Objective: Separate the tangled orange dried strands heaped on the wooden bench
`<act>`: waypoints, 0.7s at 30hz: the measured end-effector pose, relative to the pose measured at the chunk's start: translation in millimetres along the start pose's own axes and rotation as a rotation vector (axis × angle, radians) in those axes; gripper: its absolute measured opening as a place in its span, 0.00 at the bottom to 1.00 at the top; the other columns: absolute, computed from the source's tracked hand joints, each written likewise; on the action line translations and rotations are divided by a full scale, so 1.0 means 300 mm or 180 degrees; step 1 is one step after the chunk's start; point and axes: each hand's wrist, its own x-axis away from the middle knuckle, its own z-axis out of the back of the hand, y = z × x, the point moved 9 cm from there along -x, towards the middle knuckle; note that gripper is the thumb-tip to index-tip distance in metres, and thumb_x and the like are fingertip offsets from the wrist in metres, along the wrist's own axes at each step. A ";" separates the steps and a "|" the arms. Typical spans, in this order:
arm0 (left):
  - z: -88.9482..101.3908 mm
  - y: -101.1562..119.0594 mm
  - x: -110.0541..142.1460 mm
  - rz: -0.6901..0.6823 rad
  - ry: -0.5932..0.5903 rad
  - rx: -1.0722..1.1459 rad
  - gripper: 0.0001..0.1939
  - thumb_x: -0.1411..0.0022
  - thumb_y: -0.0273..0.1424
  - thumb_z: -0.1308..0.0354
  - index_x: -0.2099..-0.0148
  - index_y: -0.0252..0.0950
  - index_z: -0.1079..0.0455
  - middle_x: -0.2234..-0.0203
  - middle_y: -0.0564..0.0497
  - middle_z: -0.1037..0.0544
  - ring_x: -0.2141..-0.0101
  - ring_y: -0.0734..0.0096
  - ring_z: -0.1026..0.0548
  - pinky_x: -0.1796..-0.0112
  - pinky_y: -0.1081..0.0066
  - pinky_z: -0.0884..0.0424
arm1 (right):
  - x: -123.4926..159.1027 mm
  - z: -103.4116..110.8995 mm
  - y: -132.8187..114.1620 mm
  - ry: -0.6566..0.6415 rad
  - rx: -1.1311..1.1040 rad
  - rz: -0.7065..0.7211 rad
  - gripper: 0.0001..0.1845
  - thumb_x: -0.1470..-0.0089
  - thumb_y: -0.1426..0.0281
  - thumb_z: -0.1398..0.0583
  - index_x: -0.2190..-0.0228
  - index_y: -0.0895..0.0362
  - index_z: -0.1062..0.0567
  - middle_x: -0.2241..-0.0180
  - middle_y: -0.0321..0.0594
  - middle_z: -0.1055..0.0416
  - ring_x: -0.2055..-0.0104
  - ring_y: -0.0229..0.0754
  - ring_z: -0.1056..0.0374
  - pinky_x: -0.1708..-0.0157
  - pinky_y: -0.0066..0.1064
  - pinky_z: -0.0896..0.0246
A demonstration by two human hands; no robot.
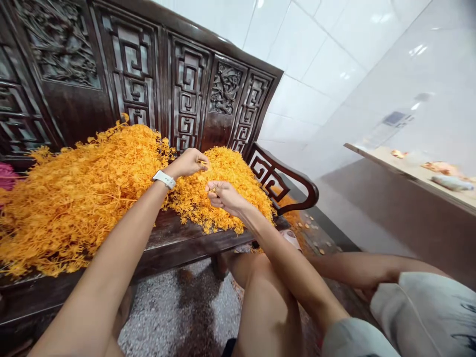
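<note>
My left hand, with a pale watch on its wrist, is closed in a pinch above the gap between two orange piles. A bit of an orange flower-like piece shows at its fingertips. Closer to me, my right hand is also closed, its fingers curled over the smaller pile. A small yellowish bit shows between thumb and forefinger, mostly hidden. The larger pile of thin-stemmed, star-shaped orange pieces spreads to the left.
Both piles lie on a dark carved wooden bench with a curved armrest at its right end. Something pink sits at the far left. More orange pieces lie beyond the armrest. A wooden ledge holds several items. My bare knees are below.
</note>
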 end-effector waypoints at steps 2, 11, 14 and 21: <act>-0.002 0.044 0.002 -0.0189 -0.0012 -0.0062 0.08 0.45 0.33 0.36 0.72 0.35 0.18 0.75 0.49 0.18 0.72 0.67 0.24 0.67 0.68 0.32 | 0.020 -0.042 -0.017 -0.0343 -0.0295 -0.0105 0.13 0.27 0.74 0.45 0.68 0.57 0.30 0.78 0.26 0.48 0.80 0.30 0.61 0.82 0.19 0.60; 0.055 0.161 0.038 -0.0103 0.0599 -0.0907 0.10 0.42 0.32 0.38 0.67 0.37 0.15 0.71 0.46 0.14 0.66 0.58 0.20 0.64 0.68 0.34 | 0.033 -0.112 -0.022 -0.0735 -0.1552 -0.0171 0.19 0.20 0.72 0.55 0.67 0.54 0.36 0.78 0.24 0.56 0.80 0.33 0.68 0.84 0.19 0.62; 0.054 0.187 0.047 -0.0194 0.0713 -0.1037 0.12 0.40 0.31 0.40 0.64 0.37 0.14 0.70 0.47 0.13 0.66 0.59 0.20 0.63 0.67 0.34 | 0.021 -0.124 -0.039 -0.0942 -0.1738 -0.0064 0.19 0.20 0.71 0.55 0.67 0.53 0.38 0.80 0.24 0.58 0.80 0.35 0.71 0.85 0.20 0.64; 0.173 0.103 0.068 0.0012 0.1414 -0.1270 0.07 0.42 0.24 0.37 0.65 0.38 0.17 0.68 0.51 0.15 0.62 0.60 0.21 0.60 0.68 0.33 | 0.111 -0.277 0.066 -0.2162 -0.1102 -0.0049 0.17 0.40 0.67 0.28 0.70 0.54 0.31 0.81 0.24 0.41 0.82 0.30 0.52 0.84 0.20 0.53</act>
